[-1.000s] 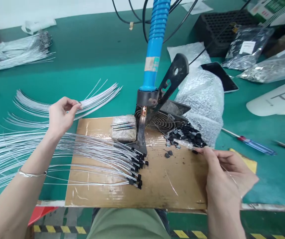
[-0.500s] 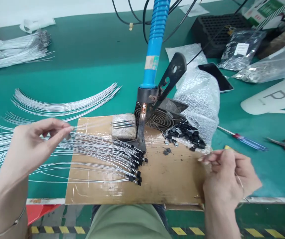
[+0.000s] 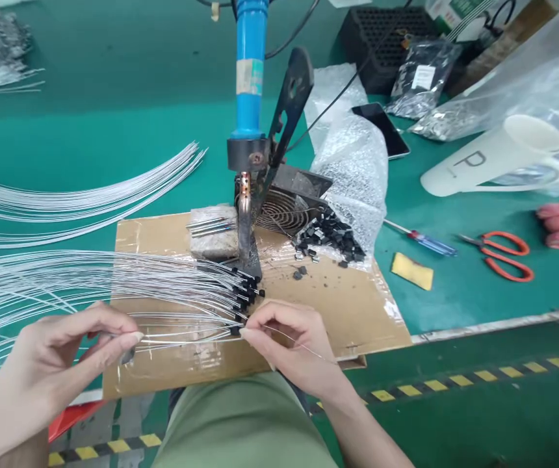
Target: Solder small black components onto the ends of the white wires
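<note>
My left hand is closed in a pinch on a white wire at the lower left; a small grey piece shows below its fingertips. My right hand is closed too, thumb and forefinger together on a thin wire that trails back over the palm. Its fingertips are close to the black end pieces of the white wires, and I cannot tell whether they touch. These wires lie across the cardboard sheet. Behind the end pieces stands a soldering iron with a blue handle, its tip end pointing down.
Loose black pieces spill from a bubble-wrap bag. On the right are a screwdriver, a yellow sponge, orange-handled scissors and a white mug. More white wires lie at the left.
My right hand has moved left, from the right edge of the cardboard to the black end pieces. My left hand is lower. The view has turned rightward, uncovering the sponge and more of the mug.
</note>
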Demonstrator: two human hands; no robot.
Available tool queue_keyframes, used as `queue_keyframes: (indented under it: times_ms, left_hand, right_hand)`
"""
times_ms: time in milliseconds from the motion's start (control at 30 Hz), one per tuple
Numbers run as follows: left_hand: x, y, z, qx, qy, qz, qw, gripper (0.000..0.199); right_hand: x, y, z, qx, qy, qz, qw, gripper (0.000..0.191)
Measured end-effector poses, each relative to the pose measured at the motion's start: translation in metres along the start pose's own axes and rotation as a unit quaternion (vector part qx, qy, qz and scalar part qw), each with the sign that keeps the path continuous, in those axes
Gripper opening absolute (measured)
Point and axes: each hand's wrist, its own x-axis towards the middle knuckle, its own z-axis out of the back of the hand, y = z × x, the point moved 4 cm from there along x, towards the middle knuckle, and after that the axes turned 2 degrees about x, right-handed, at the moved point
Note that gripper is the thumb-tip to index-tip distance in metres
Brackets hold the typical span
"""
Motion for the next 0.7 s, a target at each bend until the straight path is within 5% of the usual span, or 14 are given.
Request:
queue_keyframes:
  times_ms: [233, 467, 700]
  left_hand:
    - [0.0, -0.029, -0.009, -0.062, -0.04, 0.071, 0.995, 0.01]
    - [0.007, -0.021, -0.008, -0.029, 0.006, 0.001, 1.0, 0.01]
    - [0.003, -0.039, -0.018, -0.047, 0.029, 0.047, 0.997, 0.016]
  right_hand:
    - [-0.002, -0.002, 0.003, 0.007, -0.001, 0.017, 1.0, 0.015]
    - [0.0, -0.002, 0.004, 0.023, -0.026, 0.026, 0.999, 0.017]
    - [-0.001, -0.011, 0.003, 0.088, -0.042, -0.015, 0.995, 0.016]
